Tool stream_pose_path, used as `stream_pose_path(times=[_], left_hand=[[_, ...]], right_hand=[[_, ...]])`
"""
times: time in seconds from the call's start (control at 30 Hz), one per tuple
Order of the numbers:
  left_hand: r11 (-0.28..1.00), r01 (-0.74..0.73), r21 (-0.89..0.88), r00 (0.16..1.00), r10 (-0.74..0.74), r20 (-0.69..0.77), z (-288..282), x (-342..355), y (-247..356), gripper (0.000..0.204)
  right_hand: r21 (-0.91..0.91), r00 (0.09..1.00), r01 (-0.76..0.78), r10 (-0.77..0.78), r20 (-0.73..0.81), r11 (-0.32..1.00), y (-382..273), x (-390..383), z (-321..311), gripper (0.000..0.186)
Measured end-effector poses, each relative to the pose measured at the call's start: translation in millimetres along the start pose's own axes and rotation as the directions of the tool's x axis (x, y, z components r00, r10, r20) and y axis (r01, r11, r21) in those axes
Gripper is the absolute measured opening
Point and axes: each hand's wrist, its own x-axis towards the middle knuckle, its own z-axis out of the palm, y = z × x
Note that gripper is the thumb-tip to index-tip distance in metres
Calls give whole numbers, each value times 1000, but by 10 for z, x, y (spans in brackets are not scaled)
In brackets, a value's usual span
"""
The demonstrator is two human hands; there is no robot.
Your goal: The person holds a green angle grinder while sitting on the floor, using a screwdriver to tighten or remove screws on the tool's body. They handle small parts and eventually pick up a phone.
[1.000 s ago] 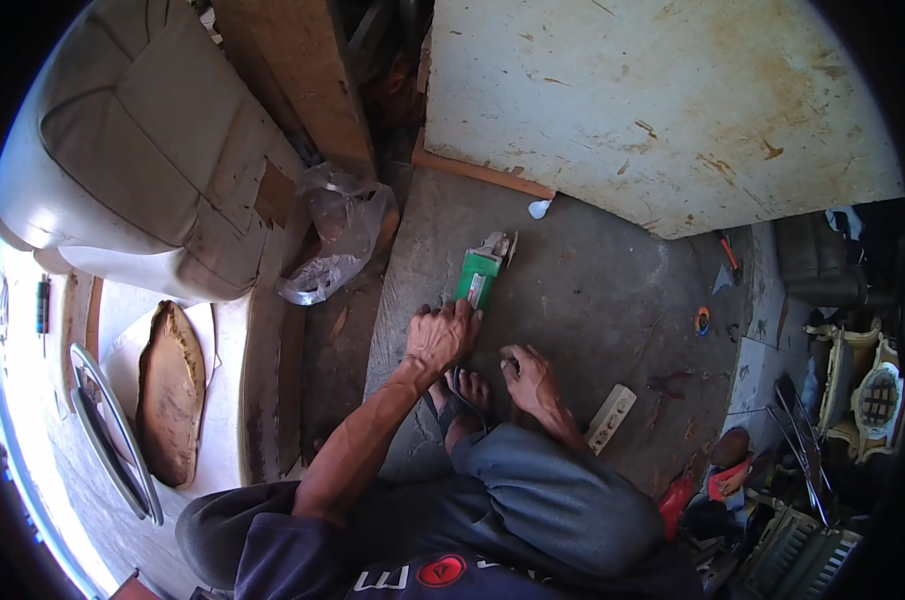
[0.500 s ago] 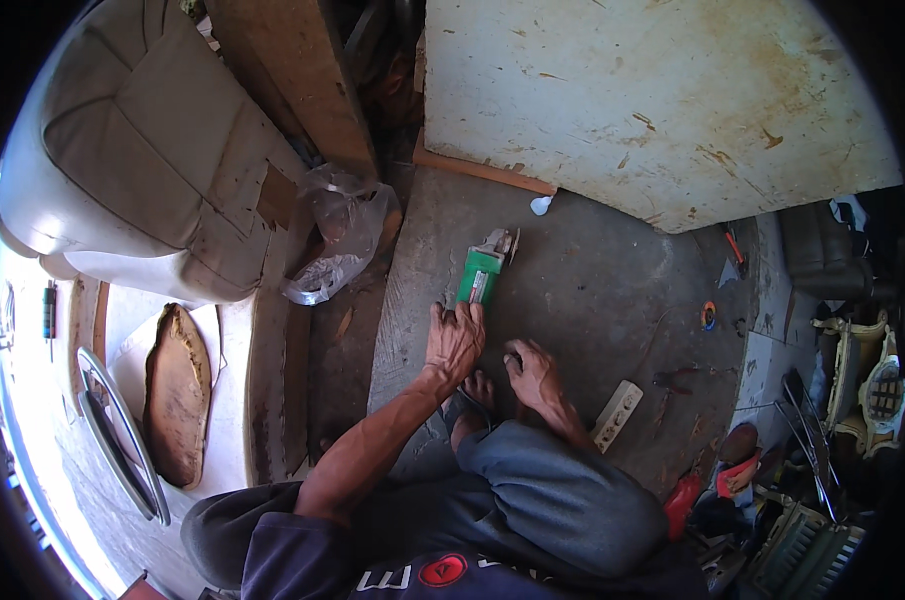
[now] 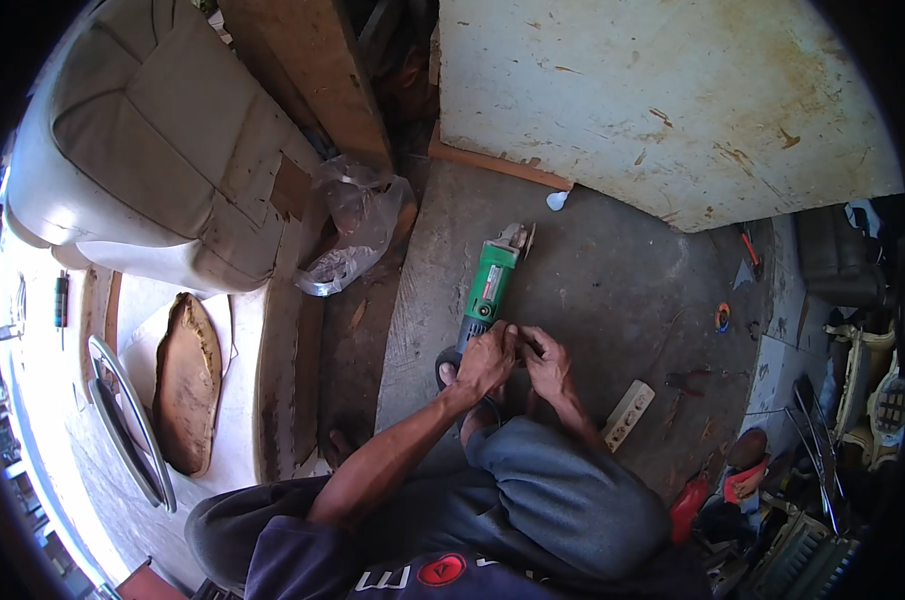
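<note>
A green angle grinder [image 3: 490,285] lies on the concrete floor, its metal head and disc pointing away from me. My left hand [image 3: 487,360] is closed just beside the grinder's dark rear end, its fingertips brought against those of my right hand [image 3: 548,368]. The right hand is pinched closed too. Whatever sits between the fingers is too small or hidden to make out. A bare foot in a dark sandal [image 3: 450,368] shows by the left wrist. Right of my right forearm is a pale power strip [image 3: 627,415], lying at a slant.
Pliers [image 3: 687,382], a tape-like ring [image 3: 722,317] and a red-handled tool [image 3: 749,247] lie to the right. A white bulb [image 3: 556,200] rests by a large stained panel [image 3: 662,100]. At left are a plastic bag [image 3: 347,265] and a padded seat [image 3: 162,150].
My left hand has come off the grinder's body and moved nearer to me, meeting the right hand. More of the grinder's rear end shows. The whole view has shifted slightly.
</note>
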Motion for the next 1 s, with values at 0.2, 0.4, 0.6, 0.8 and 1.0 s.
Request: stream_pose_path(times=[0.2, 0.4, 0.6, 0.8, 1.0], left_hand=[[996, 74, 56, 990, -67, -122, -142, -29, 28, 20], [980, 172, -96, 942, -192, -275, -235, 92, -291, 27], [927, 275, -255, 936, -319, -150, -322, 172, -252, 29], [922, 263, -285, 932, -319, -172, -290, 184, -312, 24], [919, 276, -283, 933, -327, -153, -306, 191, -303, 23]], right_hand=[[-497, 949, -79, -88, -304, 864, 324, 169, -297, 31], [-679, 936, -325, 328, -130, 658, 182, -346, -110, 25], [-436, 994, -107, 86, -68, 894, 54, -149, -54, 18], [-785, 971, 236, -116, 208, 573, -874, 341, -28, 22], [-903, 939, 336, -173, 298, 268, -677, 556, 185, 33]])
